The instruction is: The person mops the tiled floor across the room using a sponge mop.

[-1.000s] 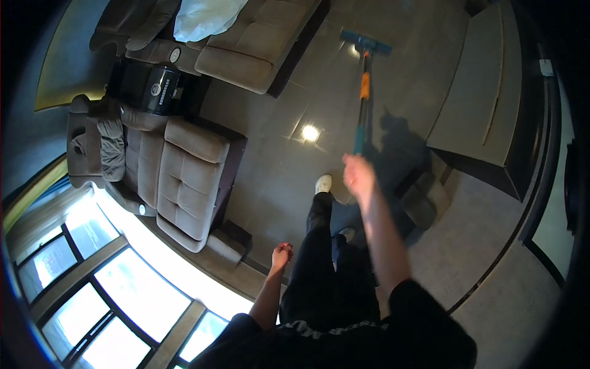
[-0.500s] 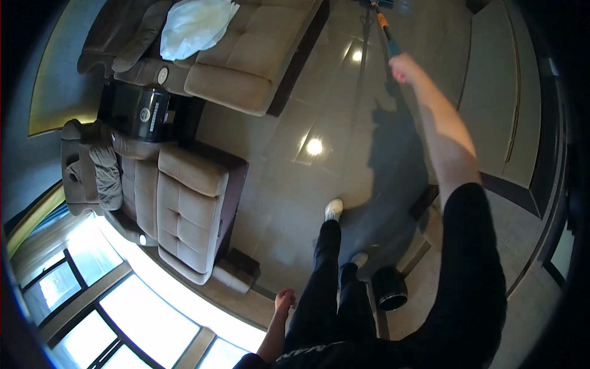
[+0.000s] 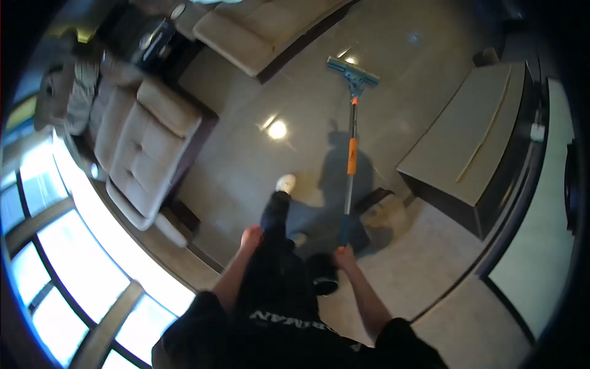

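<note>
My right hand (image 3: 344,256) is closed around the lower end of the pole of a long-handled squeegee (image 3: 351,157). The pole is silver with an orange sleeve, and it reaches forward from my hand. Its wide teal head (image 3: 354,74) is at the far end, over the grey floor; whether it touches the tiles I cannot tell. My left hand (image 3: 251,236) hangs at my left side with curled fingers, and nothing shows in it. Just beside my right hand stands a black bin (image 3: 324,273), partly covered by my body.
Brown padded sofas (image 3: 149,144) line the left side, with a black canister-like object (image 3: 153,43) between them. A long low grey cabinet (image 3: 458,123) stands on the right. Shiny tiled floor (image 3: 246,154) lies ahead, and bright windows (image 3: 86,258) are at lower left.
My right hand has come back close to my body, drawing the squeegee with it, so its head now shows fully. The view has turned and shifted. My left hand has risen forward.
</note>
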Demonstrator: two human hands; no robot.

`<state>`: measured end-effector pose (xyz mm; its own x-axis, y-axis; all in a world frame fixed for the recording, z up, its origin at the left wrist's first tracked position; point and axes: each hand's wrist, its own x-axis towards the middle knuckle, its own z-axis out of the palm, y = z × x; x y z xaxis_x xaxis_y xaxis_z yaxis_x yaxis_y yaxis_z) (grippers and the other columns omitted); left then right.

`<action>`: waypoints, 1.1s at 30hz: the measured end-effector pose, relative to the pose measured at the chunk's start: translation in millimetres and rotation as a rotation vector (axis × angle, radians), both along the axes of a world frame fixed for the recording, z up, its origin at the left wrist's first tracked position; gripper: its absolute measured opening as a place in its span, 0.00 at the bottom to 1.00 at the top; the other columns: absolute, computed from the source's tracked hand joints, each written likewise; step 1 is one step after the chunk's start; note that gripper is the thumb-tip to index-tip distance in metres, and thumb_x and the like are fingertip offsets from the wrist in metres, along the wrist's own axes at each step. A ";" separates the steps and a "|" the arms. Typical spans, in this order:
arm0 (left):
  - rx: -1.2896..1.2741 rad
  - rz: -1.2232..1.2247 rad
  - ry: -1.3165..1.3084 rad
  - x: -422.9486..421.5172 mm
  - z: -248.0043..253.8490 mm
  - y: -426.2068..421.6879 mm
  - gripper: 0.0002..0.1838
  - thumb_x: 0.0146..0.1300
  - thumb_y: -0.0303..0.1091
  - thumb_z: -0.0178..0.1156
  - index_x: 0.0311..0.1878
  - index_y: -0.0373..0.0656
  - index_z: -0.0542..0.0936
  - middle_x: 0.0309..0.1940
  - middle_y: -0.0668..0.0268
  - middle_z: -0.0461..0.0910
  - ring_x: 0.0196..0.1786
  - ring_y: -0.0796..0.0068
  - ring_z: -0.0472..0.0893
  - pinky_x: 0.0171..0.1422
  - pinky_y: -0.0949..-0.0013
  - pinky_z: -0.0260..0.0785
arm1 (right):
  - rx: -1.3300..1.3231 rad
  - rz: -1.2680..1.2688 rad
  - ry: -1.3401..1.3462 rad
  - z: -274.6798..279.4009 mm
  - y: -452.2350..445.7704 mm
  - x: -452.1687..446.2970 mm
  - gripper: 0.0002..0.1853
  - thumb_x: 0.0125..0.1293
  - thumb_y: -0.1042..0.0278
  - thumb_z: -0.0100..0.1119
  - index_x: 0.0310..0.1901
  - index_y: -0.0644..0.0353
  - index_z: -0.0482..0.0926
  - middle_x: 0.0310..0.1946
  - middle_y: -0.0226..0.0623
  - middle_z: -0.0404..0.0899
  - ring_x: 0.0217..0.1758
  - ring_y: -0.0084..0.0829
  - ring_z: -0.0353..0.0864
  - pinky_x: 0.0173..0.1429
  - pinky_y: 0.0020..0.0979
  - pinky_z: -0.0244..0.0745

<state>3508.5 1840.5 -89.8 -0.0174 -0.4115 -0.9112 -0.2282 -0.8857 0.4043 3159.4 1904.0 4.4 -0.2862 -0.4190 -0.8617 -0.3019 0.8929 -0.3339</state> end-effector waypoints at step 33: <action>0.187 0.145 -0.028 -69.9 -14.2 -142.0 0.07 0.42 0.30 0.58 0.22 0.35 0.74 0.15 0.61 0.73 0.17 0.70 0.75 0.19 0.69 0.69 | 0.163 0.423 -0.238 163.4 15.2 147.9 0.22 0.47 0.70 0.58 0.46 0.65 0.67 0.31 0.49 0.75 0.33 0.43 0.77 0.37 0.38 0.70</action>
<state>3438.6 1698.5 -104.0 0.0555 -0.2320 -0.9711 -0.1021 -0.9688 0.2256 3307.2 1919.2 167.8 0.0917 -0.3108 -0.9461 -0.5805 0.7552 -0.3043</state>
